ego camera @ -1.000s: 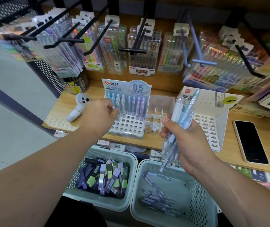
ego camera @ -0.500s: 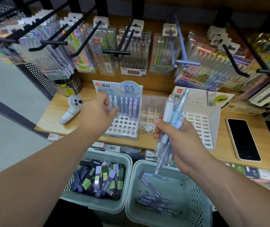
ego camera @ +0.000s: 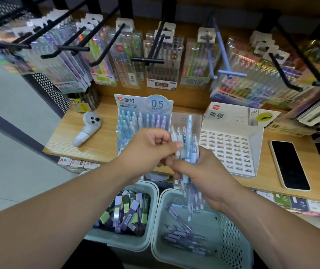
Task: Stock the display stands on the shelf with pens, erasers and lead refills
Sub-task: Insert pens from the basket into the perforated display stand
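Faces a wooden shelf (ego camera: 101, 146) carrying a partly filled 0.5 mm pen stand (ego camera: 145, 105) beside a white slotted stand (ego camera: 231, 146). Below, left basket (ego camera: 128, 243) of lead refills (ego camera: 128, 212), right basket (ego camera: 232, 239) of loose pens (ego camera: 182, 237). Grips a bundle of pens (ego camera: 189, 144) upright in the right hand (ego camera: 207, 175), before the stands; pinches one top with the left hand (ego camera: 147, 150).
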A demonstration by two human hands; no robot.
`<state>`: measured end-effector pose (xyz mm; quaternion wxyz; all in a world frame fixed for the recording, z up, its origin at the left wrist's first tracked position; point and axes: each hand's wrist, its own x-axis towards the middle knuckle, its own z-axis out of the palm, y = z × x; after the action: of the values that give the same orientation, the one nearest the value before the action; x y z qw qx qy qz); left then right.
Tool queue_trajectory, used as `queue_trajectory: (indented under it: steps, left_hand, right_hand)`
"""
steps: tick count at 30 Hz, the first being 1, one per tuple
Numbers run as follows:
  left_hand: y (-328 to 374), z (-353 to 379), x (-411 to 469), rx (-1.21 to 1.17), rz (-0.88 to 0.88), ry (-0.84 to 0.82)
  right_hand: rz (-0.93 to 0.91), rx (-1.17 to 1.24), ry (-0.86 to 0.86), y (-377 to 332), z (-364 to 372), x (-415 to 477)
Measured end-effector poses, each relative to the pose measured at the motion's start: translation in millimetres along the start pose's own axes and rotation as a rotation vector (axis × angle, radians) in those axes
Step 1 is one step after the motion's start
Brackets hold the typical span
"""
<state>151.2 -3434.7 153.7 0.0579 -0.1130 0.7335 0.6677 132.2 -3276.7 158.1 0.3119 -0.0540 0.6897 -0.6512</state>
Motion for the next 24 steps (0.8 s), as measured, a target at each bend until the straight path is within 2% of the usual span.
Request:
queue_trajectory:
  steps: [3, 8, 11, 16, 18, 22, 24]
  left_hand:
    - [1.5, -9.0, 4.3, -0.131, -0.03, 0.086]
    - [5.6, -23.4, 11.8, -0.313, -0.023, 0.244]
    - [6.2, -21.7, 9.4, -0.286, -0.034, 0.226]
    - [-3.2, -6.3, 1.4, -0.095, -0.09, 0.005]
    - [-5.4, -2.4, -0.2, -0.072, -0.084, -0.021]
    - [-0.3, -5.0, 1.4, -0.109, -0.077, 0.107]
    - [0.9, -11.9, 4.5, 0.014, -0.048, 0.219]
  right_hand:
    - [0.054, 0.093, 0.018, -0.7, 0.1, 3.5]
    - [0.06, 0.142, 0.154, -2.1, 0.4, 4.2]
    - [0.014, 0.153, 0.201, -4.8, 1.2, 3.5]
    - [-0.046, 0.194, 0.219, -9.0, 1.9, 2.1]
    - [-0.046, 0.176, 0.202, -9.7, 1.4, 2.1]
    - [0.002, 0.164, 0.2, -10.1, 1.3, 1.8]
    - [0.024, 0.184, 0.225, -9.8, 0.5, 2.2]
